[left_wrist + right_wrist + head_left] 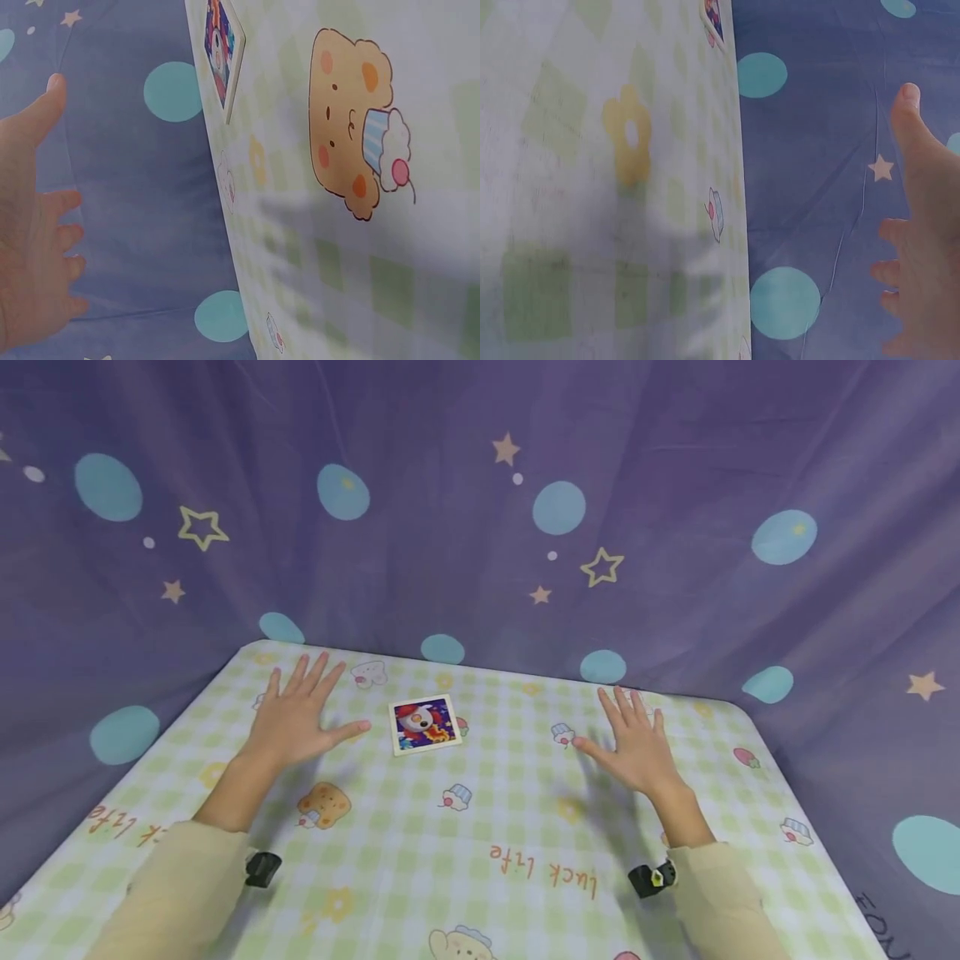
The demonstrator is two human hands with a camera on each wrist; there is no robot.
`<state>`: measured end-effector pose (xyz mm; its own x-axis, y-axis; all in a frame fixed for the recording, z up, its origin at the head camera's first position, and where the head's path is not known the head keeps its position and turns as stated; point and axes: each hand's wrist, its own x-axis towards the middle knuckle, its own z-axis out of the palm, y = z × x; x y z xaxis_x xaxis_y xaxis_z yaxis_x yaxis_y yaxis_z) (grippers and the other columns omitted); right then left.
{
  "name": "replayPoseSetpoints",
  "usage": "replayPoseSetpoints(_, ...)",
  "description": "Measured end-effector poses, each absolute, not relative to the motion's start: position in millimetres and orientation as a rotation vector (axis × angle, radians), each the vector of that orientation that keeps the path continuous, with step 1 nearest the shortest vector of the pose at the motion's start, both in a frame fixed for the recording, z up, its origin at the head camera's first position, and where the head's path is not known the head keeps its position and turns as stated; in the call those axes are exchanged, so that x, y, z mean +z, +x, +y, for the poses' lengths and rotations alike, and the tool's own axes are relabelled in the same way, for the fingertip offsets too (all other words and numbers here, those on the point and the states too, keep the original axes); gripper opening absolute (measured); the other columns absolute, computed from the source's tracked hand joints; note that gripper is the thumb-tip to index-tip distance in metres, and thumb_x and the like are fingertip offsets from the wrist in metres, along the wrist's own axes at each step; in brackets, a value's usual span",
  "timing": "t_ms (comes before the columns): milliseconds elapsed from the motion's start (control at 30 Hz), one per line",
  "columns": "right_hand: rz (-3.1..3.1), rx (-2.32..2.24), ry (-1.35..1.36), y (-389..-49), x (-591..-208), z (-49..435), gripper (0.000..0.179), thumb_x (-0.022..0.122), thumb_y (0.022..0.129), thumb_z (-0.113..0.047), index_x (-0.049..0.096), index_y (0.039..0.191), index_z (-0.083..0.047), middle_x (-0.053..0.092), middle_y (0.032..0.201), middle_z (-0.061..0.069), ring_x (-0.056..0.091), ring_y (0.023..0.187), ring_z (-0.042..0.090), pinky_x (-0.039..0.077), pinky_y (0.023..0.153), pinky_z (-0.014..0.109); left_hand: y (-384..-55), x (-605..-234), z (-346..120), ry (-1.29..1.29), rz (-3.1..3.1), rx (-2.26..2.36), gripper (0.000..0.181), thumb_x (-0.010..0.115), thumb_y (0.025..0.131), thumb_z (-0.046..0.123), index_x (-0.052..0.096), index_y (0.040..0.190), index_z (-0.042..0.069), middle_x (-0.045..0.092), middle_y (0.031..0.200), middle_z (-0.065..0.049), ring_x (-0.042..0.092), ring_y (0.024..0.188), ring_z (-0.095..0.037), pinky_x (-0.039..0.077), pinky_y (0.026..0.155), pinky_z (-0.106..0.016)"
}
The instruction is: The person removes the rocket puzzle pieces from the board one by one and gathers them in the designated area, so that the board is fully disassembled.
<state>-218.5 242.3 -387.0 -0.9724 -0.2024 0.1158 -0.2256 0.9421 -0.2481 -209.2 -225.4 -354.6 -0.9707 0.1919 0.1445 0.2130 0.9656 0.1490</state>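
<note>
A square picture tile (425, 725) with a cream border and a colourful cartoon figure lies flat towards the back of the table, left of the middle. To its left, my left hand (294, 718) hovers palm down above the cloth, fingers straight and spread, thumb pointing at the tile. My right hand (633, 745) is held the same way further right, holding nothing, its thumb over a printed cupcake. Both wrist views show the hands raised off the table, with shadows below. The tile's edge (235, 75) looks thick in the left wrist view.
A green and white checked tablecloth (405, 877) printed with cupcakes, flowers, bears and lettering covers the table. A purple curtain (450, 585) with stars and balloons hangs behind and at both sides. Black straps (651, 878) sit at the wrists below beige sleeves (176, 893).
</note>
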Motion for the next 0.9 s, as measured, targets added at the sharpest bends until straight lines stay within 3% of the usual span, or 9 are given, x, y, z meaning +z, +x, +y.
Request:
replayPoseSetpoints(400, -3.035, 0.405, 0.482, -235.2, -400.5, 206.0, 0.090, 0.049, 0.087, -0.067, 0.014, 0.156, -0.020, 0.009, 0.164, 0.010, 0.005, 0.152, 0.036, 0.002, 0.119, 0.067, -216.0, -368.6, -222.7, -0.335, -3.054, -0.307, 0.098, 0.048, 0.084, 0.072, 0.019, 0.155, 0.012, 0.007, 0.163, -0.017, 0.002, 0.150, -0.042, -0.002, 0.119, -0.066)
replayPoseSetpoints(700, -3.049, 0.397, 0.676, -262.4, -418.7, 162.3, 0.086, 0.046, 0.089, -0.067, 0.017, 0.155, -0.021, 0.015, 0.163, 0.012, 0.012, 0.151, 0.036, 0.011, 0.120, 0.065, -234.0, -397.8, -208.9, -0.354, -3.133, -0.397, 0.090, 0.054, 0.089, 0.059, 0.017, 0.154, 0.008, 0.011, 0.162, -0.019, 0.007, 0.150, -0.042, 0.004, 0.120, -0.064)
replayPoseSetpoints(900, -3.044, 0.539, 0.765, -275.5, -422.2, 137.3, 0.082, 0.054, 0.092, -0.054, 0.020, 0.154, -0.014, 0.020, 0.161, 0.015, 0.017, 0.150, 0.037, 0.016, 0.121, 0.061, -241.6, -407.7, -195.7, -0.397, -3.165, -0.447, 0.084, 0.057, 0.091, 0.050, 0.022, 0.152, 0.003, 0.013, 0.161, -0.021, 0.012, 0.149, -0.041, 0.010, 0.121, -0.061)
